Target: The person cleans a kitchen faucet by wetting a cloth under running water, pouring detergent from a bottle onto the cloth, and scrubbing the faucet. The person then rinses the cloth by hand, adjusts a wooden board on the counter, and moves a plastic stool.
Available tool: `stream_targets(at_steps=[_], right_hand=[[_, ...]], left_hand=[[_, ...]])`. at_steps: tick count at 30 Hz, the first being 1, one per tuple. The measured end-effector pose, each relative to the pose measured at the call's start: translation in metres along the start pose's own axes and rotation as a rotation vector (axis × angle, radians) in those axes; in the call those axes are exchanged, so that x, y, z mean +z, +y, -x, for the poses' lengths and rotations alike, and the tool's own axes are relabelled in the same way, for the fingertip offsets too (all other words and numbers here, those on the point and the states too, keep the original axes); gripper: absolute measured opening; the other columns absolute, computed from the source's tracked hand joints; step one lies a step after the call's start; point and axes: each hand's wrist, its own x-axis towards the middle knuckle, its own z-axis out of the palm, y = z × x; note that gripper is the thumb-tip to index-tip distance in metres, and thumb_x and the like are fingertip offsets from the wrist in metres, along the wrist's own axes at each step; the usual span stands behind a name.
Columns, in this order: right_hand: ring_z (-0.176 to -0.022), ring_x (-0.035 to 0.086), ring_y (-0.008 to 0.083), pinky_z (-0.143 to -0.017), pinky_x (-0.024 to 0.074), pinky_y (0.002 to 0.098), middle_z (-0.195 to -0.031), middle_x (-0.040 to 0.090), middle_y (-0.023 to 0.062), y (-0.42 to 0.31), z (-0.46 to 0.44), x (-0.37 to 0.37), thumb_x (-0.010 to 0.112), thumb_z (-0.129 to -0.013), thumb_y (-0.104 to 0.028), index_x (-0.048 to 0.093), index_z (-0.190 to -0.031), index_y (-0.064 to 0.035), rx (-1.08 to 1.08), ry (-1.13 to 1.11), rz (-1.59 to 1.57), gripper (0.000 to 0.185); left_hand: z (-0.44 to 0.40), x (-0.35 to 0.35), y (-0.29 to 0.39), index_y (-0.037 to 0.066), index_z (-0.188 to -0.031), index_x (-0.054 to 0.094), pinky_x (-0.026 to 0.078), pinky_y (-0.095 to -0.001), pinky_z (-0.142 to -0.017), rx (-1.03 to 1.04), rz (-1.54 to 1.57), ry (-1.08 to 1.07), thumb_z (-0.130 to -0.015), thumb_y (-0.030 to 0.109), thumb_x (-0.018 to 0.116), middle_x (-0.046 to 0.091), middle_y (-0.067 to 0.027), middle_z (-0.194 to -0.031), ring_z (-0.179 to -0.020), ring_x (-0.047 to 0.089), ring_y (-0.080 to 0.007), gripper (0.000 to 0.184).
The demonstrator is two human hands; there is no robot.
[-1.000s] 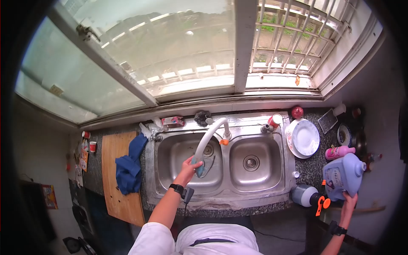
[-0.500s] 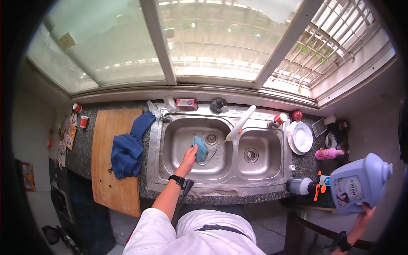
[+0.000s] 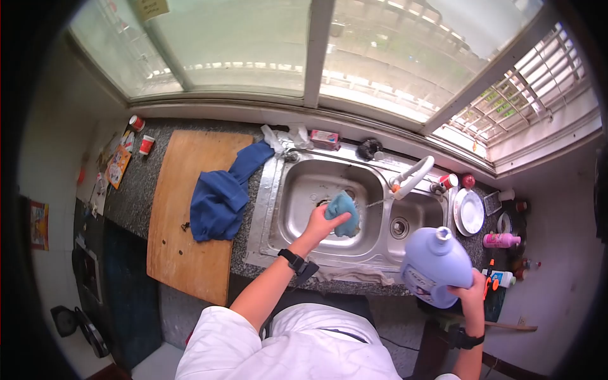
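My left hand is closed around a blue cloth, held over the left basin of the steel sink. A thin stream of water runs from the white faucet toward the cloth. On the other side, my right hand grips the handle of a large purple detergent jug. The jug is raised near the sink's front right corner, and its neck points up and away from me. Its label is turned partly out of sight, and the jug covers part of the counter behind it.
On the left, a blue garment lies partly on a wooden board. White plates and a pink bottle stand at the right. A pink box sits behind the sink, and a rag lies along its front edge.
My right hand has brought the jug leftward, closer to the sink, and turned it more upright. The cloth has moved toward the faucet's stream. My view has shifted.
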Motion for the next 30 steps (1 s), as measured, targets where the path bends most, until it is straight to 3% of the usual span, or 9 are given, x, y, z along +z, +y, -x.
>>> stream_targets(at_steps=[3,8,10,11,13,16,22,30], right_hand=[[-0.080,0.066,0.0106,-0.075,0.0534,0.0298,-0.087,0.073,0.0053,0.005,-0.013,0.042,0.078,-0.067,0.002,0.072,-0.094,0.0037,0.015,-0.149,-0.030,0.028],[-0.082,0.066,0.0116,-0.077,0.0537,0.0311,-0.088,0.074,0.0061,-0.007,-0.028,0.083,0.076,-0.070,0.001,0.071,-0.097,0.0043,-0.002,-0.254,0.038,0.028],[-0.084,0.066,0.0121,-0.078,0.0536,0.0318,-0.089,0.074,0.0068,-0.016,-0.032,0.093,0.075,-0.073,0.000,0.071,-0.100,0.0046,-0.020,-0.292,0.045,0.028],[-0.084,0.066,0.0121,-0.078,0.0536,0.0318,-0.089,0.074,0.0068,-0.020,-0.035,0.097,0.075,-0.073,0.000,0.071,-0.100,0.0046,-0.019,-0.293,0.056,0.028],[-0.084,0.066,0.0123,-0.079,0.0530,0.0311,-0.089,0.074,0.0067,-0.028,-0.039,0.102,0.074,-0.073,0.000,0.071,-0.100,0.0046,0.028,-0.307,0.068,0.028],[-0.084,0.065,0.0122,-0.079,0.0523,0.0306,-0.089,0.073,0.0070,-0.038,-0.046,0.106,0.074,-0.073,-0.001,0.071,-0.100,0.0045,0.066,-0.297,0.079,0.027],[-0.083,0.066,0.0140,-0.079,0.0521,0.0325,-0.088,0.074,0.0092,-0.034,-0.062,0.112,0.075,-0.072,-0.004,0.071,-0.100,0.0040,0.082,-0.289,0.171,0.030],[-0.081,0.070,0.0237,-0.077,0.0526,0.0357,-0.086,0.073,0.0187,-0.040,-0.076,0.117,0.075,-0.070,-0.008,0.070,-0.098,0.0063,0.038,-0.299,0.310,0.032]], left_hand=[[0.002,-0.004,0.003,0.001,-0.107,0.070,0.055,-0.0296,-0.081,0.075,-0.232,0.016,-0.087,0.025,0.081,0.073,-0.0053,-0.098,-0.088,0.068,-0.0123,0.033],[-0.005,-0.013,-0.015,0.001,-0.104,0.070,0.056,-0.0308,-0.076,-0.004,0.014,0.052,-0.097,0.041,0.066,0.071,-0.0047,-0.094,-0.086,0.066,-0.0107,0.040],[-0.007,-0.014,-0.018,0.001,-0.122,0.060,0.056,-0.0307,-0.081,-0.030,0.114,-0.018,-0.101,0.051,0.054,0.068,-0.0045,-0.103,-0.093,0.066,-0.0120,0.055],[-0.004,-0.012,-0.011,0.001,-0.122,0.060,0.056,-0.0307,-0.081,-0.030,0.125,-0.019,-0.101,0.051,0.054,0.068,-0.0045,-0.103,-0.093,0.066,-0.0120,0.055],[0.004,-0.006,0.001,0.006,-0.137,0.048,0.056,-0.0326,-0.088,-0.140,0.347,-0.087,-0.103,0.054,0.048,0.063,-0.0056,-0.116,-0.098,0.065,-0.0133,0.058],[0.011,0.001,0.011,0.010,-0.143,0.041,0.056,-0.0364,-0.092,-0.149,0.443,-0.121,-0.105,0.053,0.043,0.059,-0.0062,-0.127,-0.107,0.064,-0.0156,0.057],[0.011,0.003,0.025,0.010,-0.145,0.043,0.053,-0.0372,-0.096,-0.144,0.601,-0.308,-0.107,0.046,0.040,0.058,-0.0055,-0.134,-0.117,0.062,-0.0172,0.052],[0.006,0.005,0.027,0.004,-0.138,0.052,0.050,-0.0326,-0.098,-0.155,0.581,-0.355,-0.108,0.042,0.042,0.061,-0.0053,-0.128,-0.115,0.062,-0.0146,0.049]])
